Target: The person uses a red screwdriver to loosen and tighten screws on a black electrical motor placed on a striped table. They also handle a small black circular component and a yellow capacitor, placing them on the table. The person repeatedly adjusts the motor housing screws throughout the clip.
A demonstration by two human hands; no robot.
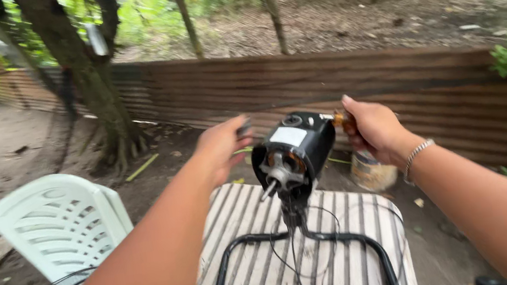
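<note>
Head view shows the black fan motor housing (294,150) with bare metal shaft standing over a striped white plastic table (245,228), left hand (221,147) pinching a small dark part, right hand (372,130) gripping an orange-handled tool (343,121).

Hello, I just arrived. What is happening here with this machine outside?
A person works outdoors on a black fan motor, its front shaft bare, mounted on a black tube stand over a striped table. The left hand pinches a small dark part beside the motor. The right hand grips an orange-handled tool at the motor's other side. A white plastic chair stands to the left, before a rusty corrugated fence.
</note>
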